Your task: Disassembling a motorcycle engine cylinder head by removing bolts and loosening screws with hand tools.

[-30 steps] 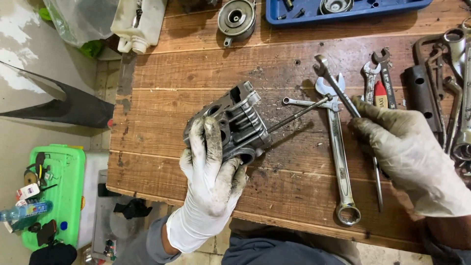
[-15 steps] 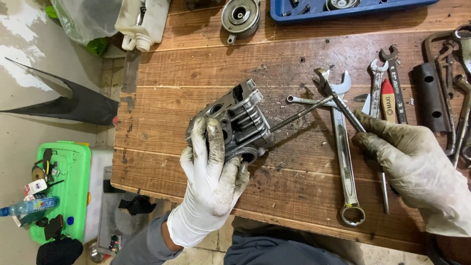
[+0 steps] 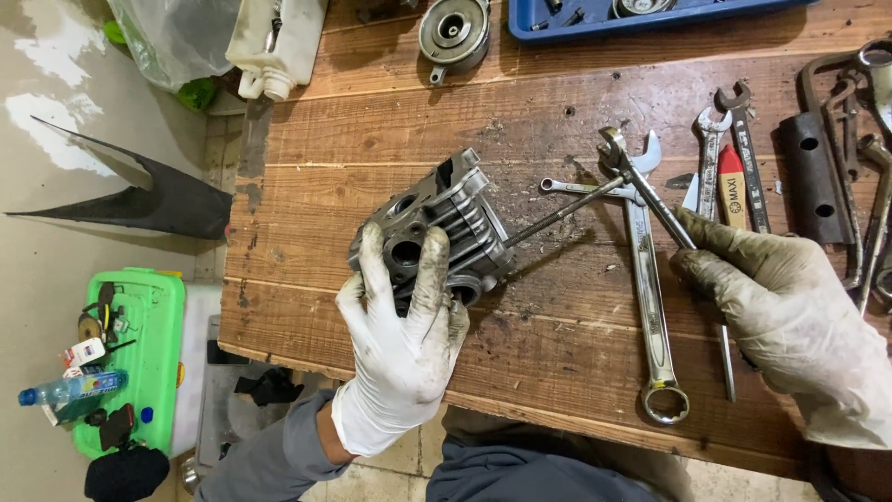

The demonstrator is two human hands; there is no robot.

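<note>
Left hand (image 3: pixel 401 358), gloved and grimy, clamped over the near end of a finned grey cylinder head (image 3: pixel 437 237), fingers spread across its ports, pinning it to the wooden table (image 3: pixel 372 139). Long thin stud (image 3: pixel 562 212) poking out of the head's right side. Right hand (image 3: pixel 790 321) closed around a slim wrench (image 3: pixel 646 191), open jaw up by the stud's tip. Long combination spanner (image 3: pixel 649 307) flat beneath, more spanners (image 3: pixel 725 153) just beyond.
</note>
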